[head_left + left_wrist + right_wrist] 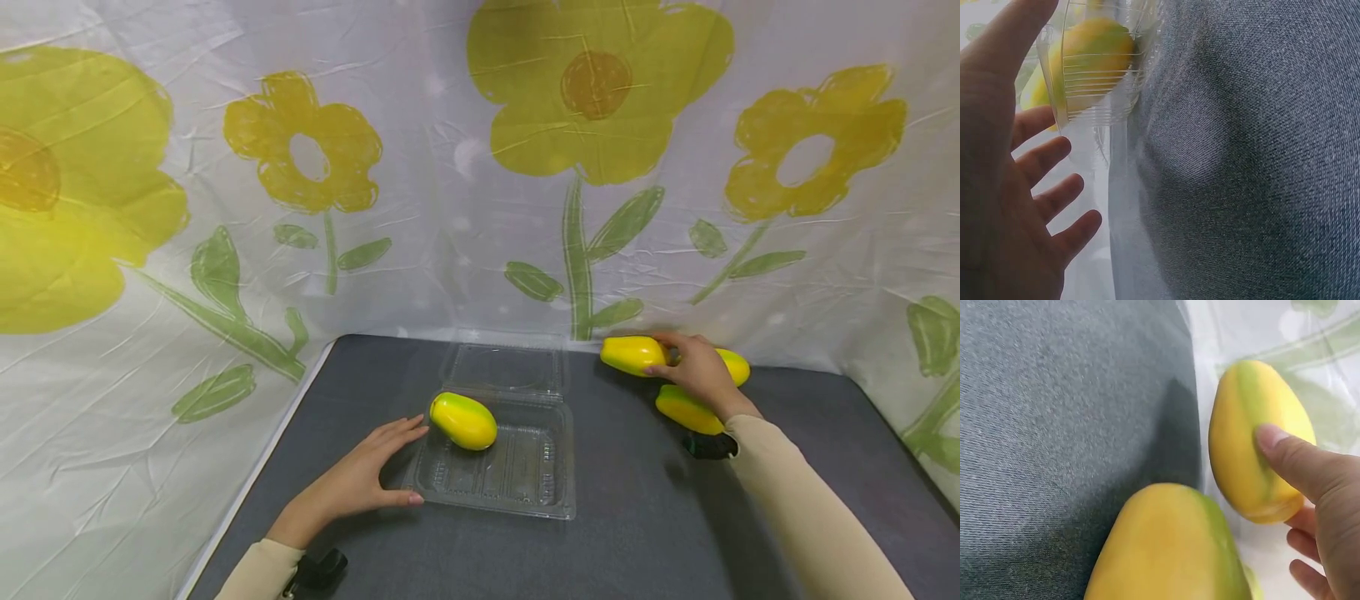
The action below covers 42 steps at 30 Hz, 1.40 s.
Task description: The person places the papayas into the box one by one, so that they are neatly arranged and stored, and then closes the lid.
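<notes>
My right hand pinches a yellow-green papaya near the table's back edge; in the right wrist view the thumb lies on this papaya. Close by that hand are two more papayas, one behind it and one below it. A clear plastic clamshell box stands with its lid laid back, and a single papaya sits tilted at the left of its base. At the box's left side, my left hand is spread with fingers straight; whether its fingertips touch the rim I cannot tell.
A dark grey cloth covers the table. Behind and beside it hangs a white curtain printed with yellow flowers. The box's clear lid reaches back toward the curtain. Dark straps circle both wrists.
</notes>
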{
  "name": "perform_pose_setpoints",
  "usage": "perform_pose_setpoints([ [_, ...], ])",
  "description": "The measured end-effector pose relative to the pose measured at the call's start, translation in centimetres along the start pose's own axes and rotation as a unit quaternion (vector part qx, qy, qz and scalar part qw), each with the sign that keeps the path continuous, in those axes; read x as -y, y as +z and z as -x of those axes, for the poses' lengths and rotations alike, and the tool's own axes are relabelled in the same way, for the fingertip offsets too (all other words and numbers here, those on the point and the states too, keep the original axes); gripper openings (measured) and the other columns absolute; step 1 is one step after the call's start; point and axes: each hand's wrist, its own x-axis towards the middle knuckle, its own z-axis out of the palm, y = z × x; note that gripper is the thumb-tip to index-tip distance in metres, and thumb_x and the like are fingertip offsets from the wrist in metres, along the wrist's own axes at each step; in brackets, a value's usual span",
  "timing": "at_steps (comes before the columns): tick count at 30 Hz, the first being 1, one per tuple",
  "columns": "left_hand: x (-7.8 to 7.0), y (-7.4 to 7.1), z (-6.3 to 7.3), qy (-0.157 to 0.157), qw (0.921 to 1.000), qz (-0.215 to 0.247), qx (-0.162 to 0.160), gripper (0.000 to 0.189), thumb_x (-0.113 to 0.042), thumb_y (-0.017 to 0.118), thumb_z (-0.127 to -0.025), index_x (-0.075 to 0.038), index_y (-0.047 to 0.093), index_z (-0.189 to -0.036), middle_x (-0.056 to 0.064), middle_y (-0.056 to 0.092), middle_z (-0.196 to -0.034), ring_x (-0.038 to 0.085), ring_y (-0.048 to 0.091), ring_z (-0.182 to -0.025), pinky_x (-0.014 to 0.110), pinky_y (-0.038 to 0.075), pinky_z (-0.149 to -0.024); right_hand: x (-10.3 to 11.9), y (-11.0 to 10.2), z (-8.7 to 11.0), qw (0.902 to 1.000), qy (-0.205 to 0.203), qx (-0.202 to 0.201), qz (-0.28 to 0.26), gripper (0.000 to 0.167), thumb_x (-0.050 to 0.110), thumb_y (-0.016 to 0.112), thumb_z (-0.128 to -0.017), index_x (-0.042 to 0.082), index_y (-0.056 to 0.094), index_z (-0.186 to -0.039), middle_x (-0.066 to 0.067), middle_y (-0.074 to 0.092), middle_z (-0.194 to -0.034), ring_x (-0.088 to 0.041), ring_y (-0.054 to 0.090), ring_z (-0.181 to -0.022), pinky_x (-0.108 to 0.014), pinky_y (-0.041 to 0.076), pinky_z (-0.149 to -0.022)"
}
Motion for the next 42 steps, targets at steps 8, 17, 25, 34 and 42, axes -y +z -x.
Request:
perform_pose_setpoints([
  [8, 0.1, 0.0, 0.0, 0.001, 1.0000, -0.002, 0.000, 0.097, -0.065, 0.076, -0.073, -0.026, 0.037, -0.154, 0.001, 0.029, -0.164, 0.036, 0.028, -0.150, 0.067, 0.035, -0.110, 1.4, -0.3, 0.6, 0.9998, -0.017, 0.004, -0.004, 0.071, 0.043, 0.076, -0.086, 0.003, 0.052, -0.140, -0.022, 0.064, -0.129, -0.040, 0.062, -0.112, -0.058, 0.049, -0.094],
  [17, 0.2, 0.0, -0.1, 0.002, 1.0000, -0.007, -0.001, 0.097, -0.060, 0.079, -0.074, -0.027, 0.036, -0.154, 0.000, 0.028, -0.165, 0.037, 0.026, -0.151, 0.067, 0.035, -0.110, 3.1, -0.9, 1.9, 0.9994, -0.030, 0.009, -0.015, 0.067, 0.035, 0.077, -0.086, 0.005, 0.053, -0.140, -0.019, 0.064, -0.130, -0.037, 0.062, -0.110, -0.057, 0.050, -0.092],
  [25, 0.0, -0.2, -0.1, 0.005, 0.9999, -0.011, -0.003, 0.097, -0.060, 0.078, -0.074, -0.025, 0.037, -0.154, 0.002, 0.028, -0.165, 0.038, 0.025, -0.151, 0.067, 0.036, -0.109, 4.2, -1.0, 2.7, 0.9990, -0.043, 0.004, -0.012, 0.067, 0.035, 0.078, -0.084, 0.006, 0.054, -0.139, -0.017, 0.065, -0.129, -0.036, 0.063, -0.110, -0.056, 0.051, -0.092],
  [34, -0.2, -0.2, -0.1, 0.007, 0.9999, -0.011, -0.001, 0.097, -0.059, 0.079, -0.074, -0.024, 0.037, -0.154, 0.002, 0.028, -0.165, 0.038, 0.025, -0.151, 0.067, 0.036, -0.110, 5.0, -0.8, 3.3, 0.9977, -0.063, -0.011, -0.024, 0.066, 0.036, 0.080, -0.082, 0.009, 0.057, -0.136, -0.014, 0.066, -0.128, -0.032, 0.065, -0.109, -0.054, 0.051, -0.094],
  [42, -0.2, -0.1, 0.0, 0.013, 0.9999, -0.010, -0.004, 0.098, -0.066, 0.075, -0.073, -0.024, 0.038, -0.153, 0.001, 0.029, -0.164, 0.038, 0.026, -0.151, 0.067, 0.036, -0.109, 5.8, -1.0, 3.8, 0.9981, -0.058, -0.001, -0.020, 0.069, 0.036, 0.082, -0.080, 0.009, 0.056, -0.138, -0.014, 0.066, -0.128, -0.032, 0.065, -0.109, -0.054, 0.051, -0.096],
])
